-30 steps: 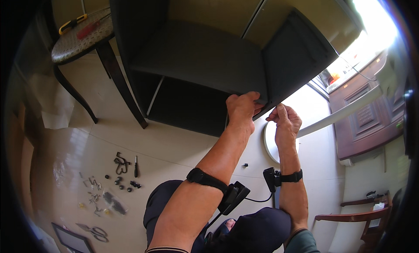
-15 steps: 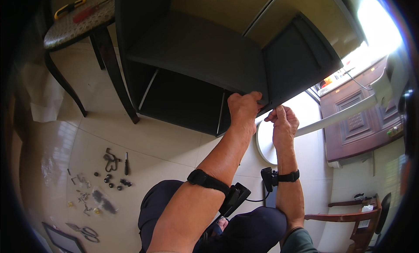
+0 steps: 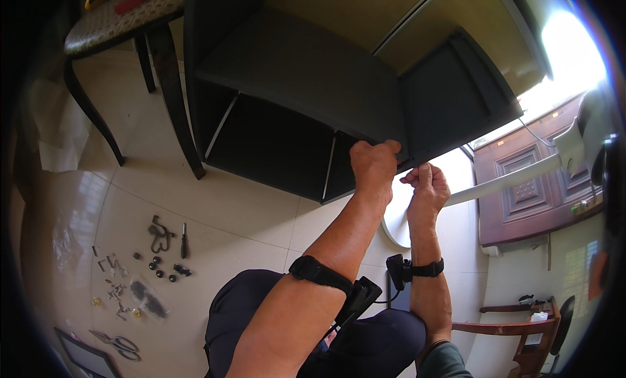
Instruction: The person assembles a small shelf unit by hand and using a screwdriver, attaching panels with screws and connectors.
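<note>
A dark grey cabinet [image 3: 300,68] with an open front fills the upper middle of the head view. My left hand [image 3: 374,164] is closed around the front edge of its middle shelf panel, at the corner with the right side panel [image 3: 460,94]. Just right of it, my right hand [image 3: 428,188] is pinched together against the lower front edge of that side panel. Whatever lies between those fingertips is too small or hidden to make out. Black straps with small devices sit on both my forearms.
Left on the floor lie a screwdriver [image 3: 184,241], black knobs [image 3: 154,266], small metal fittings [image 3: 116,290] and scissors [image 3: 117,343]. A stool [image 3: 117,26] stands beside the cabinet. Behind my right hand is a white round base [image 3: 396,221] with a pole [image 3: 502,182]; a wooden chair [image 3: 508,327] stands lower right.
The view has shifted slightly, so the cabinet sits a little further right and lower. Both hands stay at the same corner of the cabinet, with only slight finger movement.
</note>
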Demonstrator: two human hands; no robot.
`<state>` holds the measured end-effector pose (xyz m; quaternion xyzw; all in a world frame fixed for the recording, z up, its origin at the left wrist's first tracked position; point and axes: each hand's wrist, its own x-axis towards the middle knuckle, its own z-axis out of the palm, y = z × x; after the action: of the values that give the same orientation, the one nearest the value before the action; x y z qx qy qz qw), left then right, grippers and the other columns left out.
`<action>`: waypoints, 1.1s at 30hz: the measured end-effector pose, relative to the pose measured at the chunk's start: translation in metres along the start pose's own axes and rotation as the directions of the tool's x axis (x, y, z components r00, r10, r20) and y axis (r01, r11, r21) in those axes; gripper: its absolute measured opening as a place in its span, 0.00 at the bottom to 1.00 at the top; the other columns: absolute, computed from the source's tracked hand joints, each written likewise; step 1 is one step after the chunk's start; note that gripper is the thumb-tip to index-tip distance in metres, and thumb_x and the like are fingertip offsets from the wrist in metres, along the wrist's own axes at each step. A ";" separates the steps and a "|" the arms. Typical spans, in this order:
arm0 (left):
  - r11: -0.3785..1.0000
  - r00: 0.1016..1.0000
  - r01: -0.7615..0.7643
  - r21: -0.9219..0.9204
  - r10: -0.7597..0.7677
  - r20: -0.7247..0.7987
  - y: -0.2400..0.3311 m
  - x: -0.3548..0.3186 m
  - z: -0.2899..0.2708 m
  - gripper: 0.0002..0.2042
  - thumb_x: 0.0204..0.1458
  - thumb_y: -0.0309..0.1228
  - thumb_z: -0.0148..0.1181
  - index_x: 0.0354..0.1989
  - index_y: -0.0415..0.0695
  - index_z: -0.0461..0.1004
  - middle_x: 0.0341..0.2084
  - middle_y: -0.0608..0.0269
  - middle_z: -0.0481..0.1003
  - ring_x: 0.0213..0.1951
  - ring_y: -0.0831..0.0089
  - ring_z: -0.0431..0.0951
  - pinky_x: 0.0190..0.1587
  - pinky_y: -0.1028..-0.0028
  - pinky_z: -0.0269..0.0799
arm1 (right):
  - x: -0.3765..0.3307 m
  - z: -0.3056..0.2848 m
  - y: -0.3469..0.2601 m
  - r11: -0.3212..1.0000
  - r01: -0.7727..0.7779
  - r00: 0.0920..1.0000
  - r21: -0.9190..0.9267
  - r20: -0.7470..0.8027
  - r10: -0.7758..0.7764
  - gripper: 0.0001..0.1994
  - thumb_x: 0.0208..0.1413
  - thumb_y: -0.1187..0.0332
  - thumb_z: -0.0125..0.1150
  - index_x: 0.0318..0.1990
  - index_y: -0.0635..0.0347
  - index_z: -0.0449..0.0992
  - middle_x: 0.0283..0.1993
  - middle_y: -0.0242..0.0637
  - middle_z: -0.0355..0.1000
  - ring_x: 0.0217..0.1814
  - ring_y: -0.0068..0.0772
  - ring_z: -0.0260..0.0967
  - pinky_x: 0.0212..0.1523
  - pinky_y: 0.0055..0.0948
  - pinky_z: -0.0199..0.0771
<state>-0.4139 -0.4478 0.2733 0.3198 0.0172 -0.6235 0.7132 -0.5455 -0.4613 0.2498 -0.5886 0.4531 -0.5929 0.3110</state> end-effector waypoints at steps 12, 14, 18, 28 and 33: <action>0.999 1.000 -0.017 -0.047 0.016 -0.007 0.001 -0.003 0.002 0.05 0.44 0.18 0.59 0.27 0.29 0.70 0.26 0.51 0.73 0.29 0.69 0.74 0.32 0.68 0.67 | -0.006 0.006 -0.003 0.998 0.009 0.998 -0.054 -0.066 -0.013 0.11 0.62 0.66 0.58 0.30 0.63 0.74 0.22 0.35 0.72 0.22 0.23 0.71 0.25 0.25 0.78; 0.999 1.000 -0.019 -0.040 0.019 -0.005 0.001 -0.004 0.002 0.05 0.44 0.18 0.59 0.27 0.30 0.70 0.26 0.51 0.73 0.29 0.68 0.74 0.32 0.67 0.68 | -0.007 0.008 -0.004 0.998 0.011 0.997 -0.059 -0.072 -0.015 0.11 0.62 0.66 0.58 0.30 0.63 0.74 0.22 0.35 0.72 0.22 0.23 0.71 0.25 0.25 0.78; 0.999 1.000 -0.023 -0.027 0.023 0.002 0.003 -0.005 0.003 0.05 0.44 0.18 0.59 0.26 0.29 0.70 0.26 0.51 0.73 0.28 0.68 0.74 0.32 0.67 0.68 | -0.009 0.012 -0.007 0.997 0.009 0.994 -0.076 -0.107 -0.017 0.11 0.62 0.67 0.57 0.29 0.63 0.73 0.22 0.34 0.71 0.22 0.22 0.70 0.23 0.24 0.77; 0.998 1.000 -0.016 -0.057 0.017 0.003 0.002 -0.006 0.002 0.04 0.44 0.17 0.58 0.24 0.30 0.70 0.24 0.53 0.73 0.27 0.70 0.74 0.30 0.69 0.67 | -0.010 0.016 -0.009 0.999 -0.034 0.988 -0.042 -0.150 0.028 0.12 0.62 0.68 0.57 0.27 0.63 0.72 0.21 0.34 0.70 0.21 0.21 0.69 0.22 0.23 0.76; 0.997 0.999 -0.046 -0.060 0.046 -0.006 0.000 -0.005 0.004 0.04 0.43 0.17 0.58 0.24 0.30 0.69 0.24 0.54 0.73 0.26 0.70 0.73 0.29 0.69 0.66 | -0.010 0.014 -0.006 0.993 0.035 0.989 -0.109 -0.140 -0.050 0.11 0.62 0.69 0.57 0.28 0.63 0.73 0.21 0.34 0.71 0.21 0.21 0.70 0.22 0.22 0.76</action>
<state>-0.4166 -0.4455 0.2782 0.3000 0.0304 -0.6054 0.7366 -0.5296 -0.4527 0.2493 -0.5699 0.4924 -0.6151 0.2333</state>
